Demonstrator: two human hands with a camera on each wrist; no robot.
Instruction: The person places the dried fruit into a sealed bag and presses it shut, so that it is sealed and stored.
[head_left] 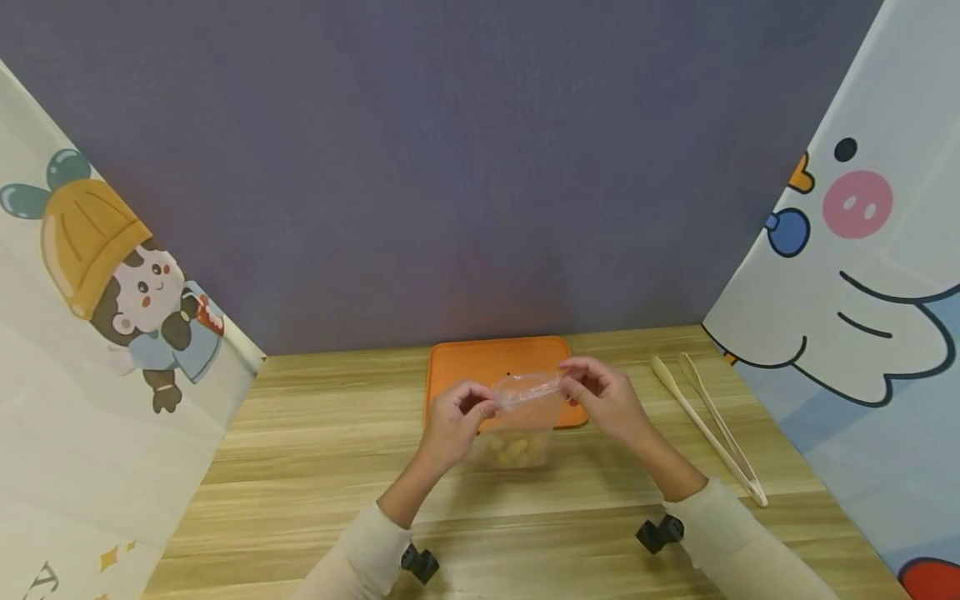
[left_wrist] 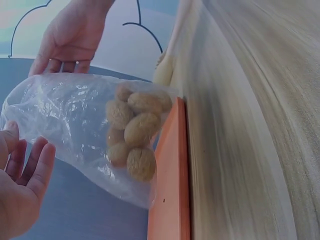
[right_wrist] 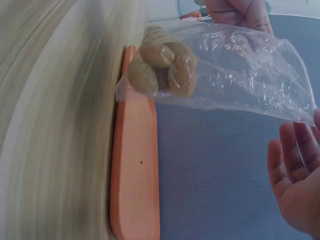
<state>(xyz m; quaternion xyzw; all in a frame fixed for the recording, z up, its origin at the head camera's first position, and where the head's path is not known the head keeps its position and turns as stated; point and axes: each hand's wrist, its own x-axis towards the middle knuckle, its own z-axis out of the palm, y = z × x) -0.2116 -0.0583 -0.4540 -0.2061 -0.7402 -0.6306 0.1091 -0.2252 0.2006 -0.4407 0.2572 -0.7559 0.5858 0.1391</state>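
Observation:
A clear plastic bag hangs upright between the two hands, its mouth at the top. The left hand pinches one top corner between thumb and fingers. At the opposite corner, the right hand pinches the rim in the same way. Several brown, wrinkled, oval pieces that look like walnuts lie gathered at the bag's bottom, also showing through the film as a clump in the right wrist view. Behind the bag an orange tray lies flat, partly covered by the bag and hands.
Wooden tongs lie on the wood-grain table, right of the right hand. A dark grey panel rises at the table's back. White panels with cartoon prints, a capped figure and a white animal, flank both sides.

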